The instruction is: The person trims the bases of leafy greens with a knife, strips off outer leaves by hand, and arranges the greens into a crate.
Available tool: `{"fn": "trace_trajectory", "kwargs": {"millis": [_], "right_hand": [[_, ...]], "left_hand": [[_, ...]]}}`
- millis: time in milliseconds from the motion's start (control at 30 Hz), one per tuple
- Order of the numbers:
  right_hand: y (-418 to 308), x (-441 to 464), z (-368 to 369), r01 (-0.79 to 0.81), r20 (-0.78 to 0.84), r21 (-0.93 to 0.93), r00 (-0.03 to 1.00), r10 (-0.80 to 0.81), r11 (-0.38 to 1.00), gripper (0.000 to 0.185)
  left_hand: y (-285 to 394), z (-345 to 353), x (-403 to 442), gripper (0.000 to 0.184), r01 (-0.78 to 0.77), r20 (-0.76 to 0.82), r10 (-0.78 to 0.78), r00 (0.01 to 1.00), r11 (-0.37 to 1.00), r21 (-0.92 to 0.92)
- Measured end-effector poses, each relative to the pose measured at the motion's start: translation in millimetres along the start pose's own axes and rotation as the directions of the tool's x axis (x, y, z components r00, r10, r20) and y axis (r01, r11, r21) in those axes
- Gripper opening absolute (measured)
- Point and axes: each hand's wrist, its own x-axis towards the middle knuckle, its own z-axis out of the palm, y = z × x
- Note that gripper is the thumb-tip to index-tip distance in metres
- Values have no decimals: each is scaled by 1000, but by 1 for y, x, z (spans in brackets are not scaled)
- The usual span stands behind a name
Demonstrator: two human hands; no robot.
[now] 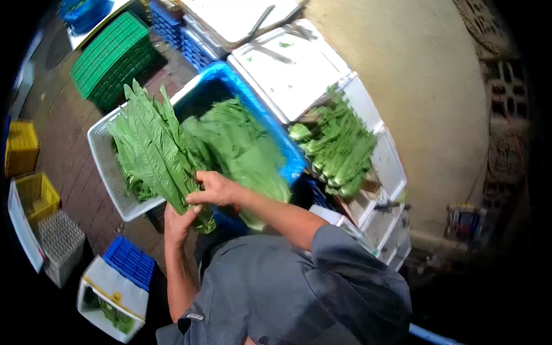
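Both my hands are closed around the lower stems of a bunch of long-leaved greens (150, 141). My left hand (178, 223) grips near the stem ends from below. My right hand (214, 188) holds just above it, with the thumb across the stems. The leaves point up and away from me, over a white perforated basket (102, 152) with more greens inside. Beside it stands a box lined with blue plastic (265, 122), where loose greens (238, 141) lie, somewhat blurred. The stem ends hide part of that box's near end.
On the right, greens (339, 144) are stacked by white foam boxes (391, 164). A white lid-like surface (287, 72) lies behind. Green crates (112, 54) are at the far left. Yellow crates (23, 144), a blue crate (129, 261) and a white foam box (115, 287) stand left on paving.
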Motion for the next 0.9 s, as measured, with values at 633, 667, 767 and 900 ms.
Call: {"fn": "trace_trajectory", "kwargs": {"millis": [633,667,767,900], "right_hand": [[157,-284,-285,534,-925,365,115,363,763,27],[174,-278,-303,470,-918,376,75,388,799,27],[237,-246,-346,289,-912,410,100,399,865,37],[327,-193,-373,-113,-972,234,-53,229,966,48]], "left_hand": [[-66,235,83,71,-31,383,-212,899,842,539],[-80,217,78,69,17,314,-260,913,794,607],[-105,164,54,66,98,104,-292,951,602,792],[-162,103,16,61,308,-110,-311,944,712,631]]}}
